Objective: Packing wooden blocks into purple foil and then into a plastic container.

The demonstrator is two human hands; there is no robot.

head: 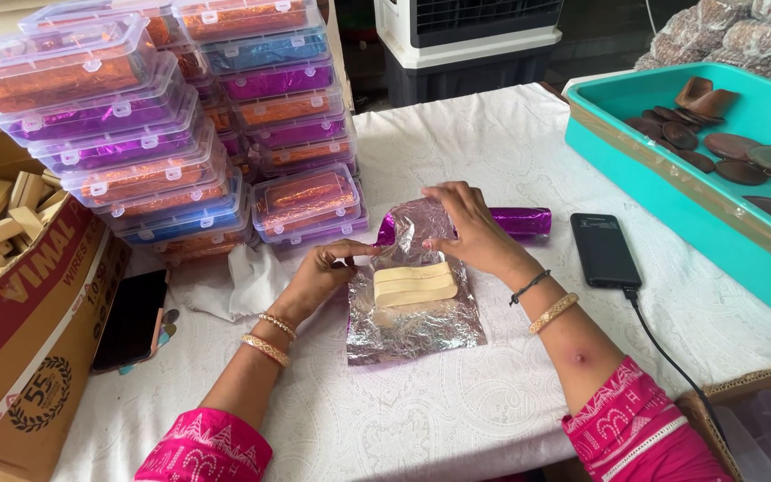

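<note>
Nearest the camera, two pink sleeves and bangled forearms are seen reaching forward over a white patterned tablecloth. A sheet of silver foil is laid flat on the cloth, between the two hands. On it, a stack of pale flat sticks is placed, long axis running left to right, slightly tilted. The far edge of the foil is lifted and folded back toward the sticks.

That lifted edge is pinched by both hands: the left hand at the left corner, fingers closed on the foil; the right hand over the top right, fingertips pressed onto the foil, thumb hidden beneath. The sticks lie just below and between both grips, about equally near to each hand.

Just behind the right hand, a purple foil roll is laid sideways. A black phone with cable is set to the right. A second dark phone is seen at left beside a cardboard box of wooden pieces. Farther back, stacked clear plastic boxes with coloured foil contents are piled. At far right, a teal tray holding brown discs is seen.
</note>
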